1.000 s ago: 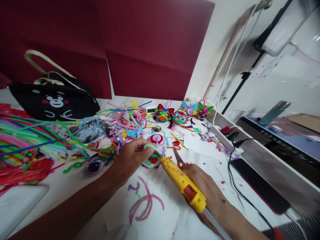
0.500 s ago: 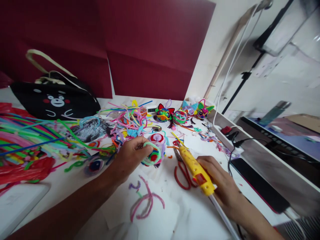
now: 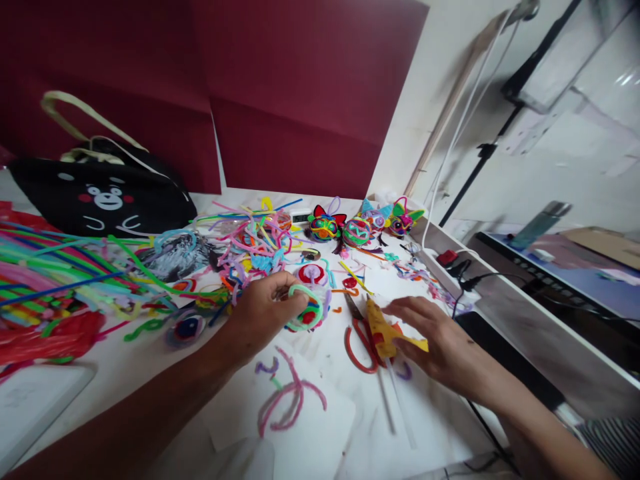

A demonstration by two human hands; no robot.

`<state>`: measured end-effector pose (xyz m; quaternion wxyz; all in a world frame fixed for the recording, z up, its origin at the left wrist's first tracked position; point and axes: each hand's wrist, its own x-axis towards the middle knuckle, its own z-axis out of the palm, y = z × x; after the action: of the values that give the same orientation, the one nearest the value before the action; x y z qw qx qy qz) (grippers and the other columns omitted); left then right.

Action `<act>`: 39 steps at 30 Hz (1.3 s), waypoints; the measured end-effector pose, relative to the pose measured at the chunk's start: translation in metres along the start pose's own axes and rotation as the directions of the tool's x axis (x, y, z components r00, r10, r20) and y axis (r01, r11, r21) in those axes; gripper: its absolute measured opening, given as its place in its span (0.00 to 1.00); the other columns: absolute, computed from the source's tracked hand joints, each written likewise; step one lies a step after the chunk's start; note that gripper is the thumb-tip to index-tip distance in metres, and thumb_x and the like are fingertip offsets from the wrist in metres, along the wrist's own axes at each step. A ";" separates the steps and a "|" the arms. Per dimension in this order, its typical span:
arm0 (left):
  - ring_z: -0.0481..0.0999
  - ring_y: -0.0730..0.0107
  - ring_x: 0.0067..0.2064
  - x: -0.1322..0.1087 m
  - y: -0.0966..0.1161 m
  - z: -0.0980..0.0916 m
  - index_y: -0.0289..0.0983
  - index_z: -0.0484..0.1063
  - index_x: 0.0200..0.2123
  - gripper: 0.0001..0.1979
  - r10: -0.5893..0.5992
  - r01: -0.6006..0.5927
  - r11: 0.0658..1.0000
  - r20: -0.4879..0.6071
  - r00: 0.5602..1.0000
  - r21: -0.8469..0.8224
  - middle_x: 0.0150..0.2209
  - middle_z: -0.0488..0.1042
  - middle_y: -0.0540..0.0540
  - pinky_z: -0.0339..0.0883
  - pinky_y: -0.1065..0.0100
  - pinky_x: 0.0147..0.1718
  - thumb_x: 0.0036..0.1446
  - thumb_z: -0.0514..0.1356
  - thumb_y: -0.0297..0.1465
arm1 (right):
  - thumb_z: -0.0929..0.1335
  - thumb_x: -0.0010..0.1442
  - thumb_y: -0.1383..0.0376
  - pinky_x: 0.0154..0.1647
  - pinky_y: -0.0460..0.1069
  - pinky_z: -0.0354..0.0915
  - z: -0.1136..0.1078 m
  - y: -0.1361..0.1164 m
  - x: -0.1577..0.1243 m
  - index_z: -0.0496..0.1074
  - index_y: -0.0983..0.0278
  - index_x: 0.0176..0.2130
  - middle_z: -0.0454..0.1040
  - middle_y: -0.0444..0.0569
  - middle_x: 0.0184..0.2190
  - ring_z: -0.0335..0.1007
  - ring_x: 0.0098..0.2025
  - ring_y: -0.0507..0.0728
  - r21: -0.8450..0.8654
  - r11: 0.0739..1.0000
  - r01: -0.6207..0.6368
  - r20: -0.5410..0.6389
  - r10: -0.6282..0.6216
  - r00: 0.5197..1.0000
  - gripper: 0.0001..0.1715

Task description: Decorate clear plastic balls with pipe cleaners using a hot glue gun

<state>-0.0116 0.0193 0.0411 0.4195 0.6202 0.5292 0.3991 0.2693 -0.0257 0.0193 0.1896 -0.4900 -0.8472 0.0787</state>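
My left hand (image 3: 265, 307) is closed, thumb and fingers pinching a small craft piece (image 3: 311, 317) ringed with mint-green pipe cleaner and showing a red spot. Part of that piece is hidden behind the fingers. On the right, my right hand (image 3: 435, 337) has its fingers apart beside a yellow hot glue gun (image 3: 383, 333), the thumb close to its handle; whether they touch is unclear. A clear glue stick (image 3: 401, 403) trails from the gun's back end. Red-handled scissors (image 3: 361, 350) lie partly under the gun.
Piles of pipe cleaners (image 3: 55, 260) cover the left side. Finished-looking decorated balls (image 3: 327, 227) line the back. Pink pipe-cleaner pieces (image 3: 299, 393) lie in front. A black bag (image 3: 105, 200) stands at back left, a dark phone (image 3: 505, 360) at right, beside a raised ledge (image 3: 550, 340).
The glue gun has gone down onto the table by the scissors, and my right hand's fingers have loosened from around it. My left hand still holds the craft piece in nearly the same place.
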 end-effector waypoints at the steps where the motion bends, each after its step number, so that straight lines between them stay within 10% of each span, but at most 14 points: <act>1: 0.58 0.77 0.24 0.000 0.000 0.000 0.35 0.69 0.25 0.08 0.000 0.000 1.000 0.011 1.000 0.006 0.20 0.62 0.56 0.51 0.74 0.22 0.45 0.59 0.35 | 0.66 0.62 0.66 0.51 0.59 0.66 -0.005 -0.012 0.009 0.68 0.61 0.52 0.70 0.56 0.49 0.68 0.50 0.62 0.120 0.993 -0.001 -0.021 0.003 1.000 0.18; 7: 0.60 0.76 0.24 -0.003 -0.002 0.002 0.36 0.68 0.25 0.07 0.043 -0.049 0.996 0.074 0.996 0.080 0.21 0.63 0.56 0.52 0.72 0.23 0.47 0.59 0.34 | 0.70 0.58 0.63 0.51 0.53 0.63 -0.006 -0.062 0.069 0.72 0.63 0.45 0.73 0.50 0.45 0.69 0.48 0.56 0.552 0.831 0.074 -0.093 -0.027 0.995 0.14; 21: 0.58 0.75 0.23 -0.006 0.002 0.004 0.37 0.68 0.24 0.05 0.059 -0.075 0.982 0.100 0.993 0.173 0.19 0.61 0.56 0.51 0.71 0.23 0.44 0.57 0.33 | 0.75 0.43 0.73 0.33 0.44 0.64 0.010 -0.058 0.099 0.67 0.65 0.35 0.71 0.39 0.26 0.67 0.27 0.47 0.902 0.314 -0.298 0.317 -0.013 0.948 0.19; 39: 0.63 0.72 0.26 -0.002 -0.005 0.004 0.37 0.68 0.25 0.08 0.017 -0.045 0.987 0.179 0.984 0.152 0.22 0.64 0.53 0.55 0.70 0.25 0.46 0.58 0.36 | 0.79 0.43 0.67 0.32 0.43 0.67 0.015 -0.039 0.105 0.70 0.67 0.33 0.75 0.40 0.24 0.72 0.27 0.47 0.903 0.186 -0.387 0.407 -0.086 0.909 0.20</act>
<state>-0.0101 0.0173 0.0352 0.4088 0.6923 0.5096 0.3065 0.1853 0.0455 0.0435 0.2836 -0.3170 -0.5693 0.7035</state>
